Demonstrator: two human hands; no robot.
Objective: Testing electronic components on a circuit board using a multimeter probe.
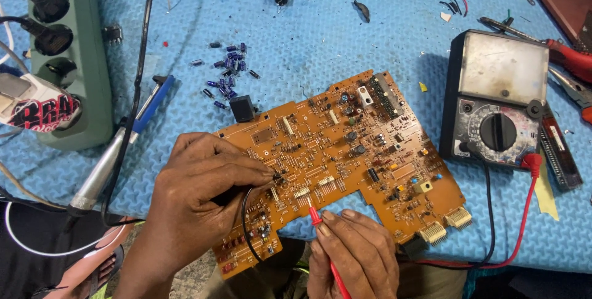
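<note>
Pinching probes onto orange circuit board (pixel 345 151): left hand (pixel 197 203) the black probe (pixel 277 177), right hand (pixel 354 253) the red probe (pixel 316 215)

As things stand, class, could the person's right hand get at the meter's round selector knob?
Probably yes: the knob faces up, uncovered, with bare mat and board between it and the right hand. But that hand holds the red probe, so it isn't free.
</note>
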